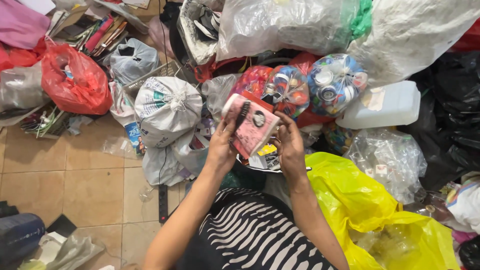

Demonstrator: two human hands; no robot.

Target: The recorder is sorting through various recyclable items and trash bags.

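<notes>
Both hands, left hand (pixel 221 145) and right hand (pixel 289 145), grip a pink packet (pixel 251 124); a yellow bag (pixel 360 200) lies just beside them.

Beige tiled floor (pixel 75 185), dark grout lines, visible only at the left; everything else is buried in clutter. Red plastic bag (pixel 75 82) at the upper left, tied white sack (pixel 165 107) just right of it. Black power strip (pixel 162 202) lies on the tiles near the floor's bottom edge. Clear bags of coloured caps (pixel 335 82) at top centre, white plastic jerrycan (pixel 382 105) beside them. Black bags (pixel 457 110) along the right edge, yellow bag (pixel 360 200) lower right. Even, soft light, no windows or walls seen.
</notes>
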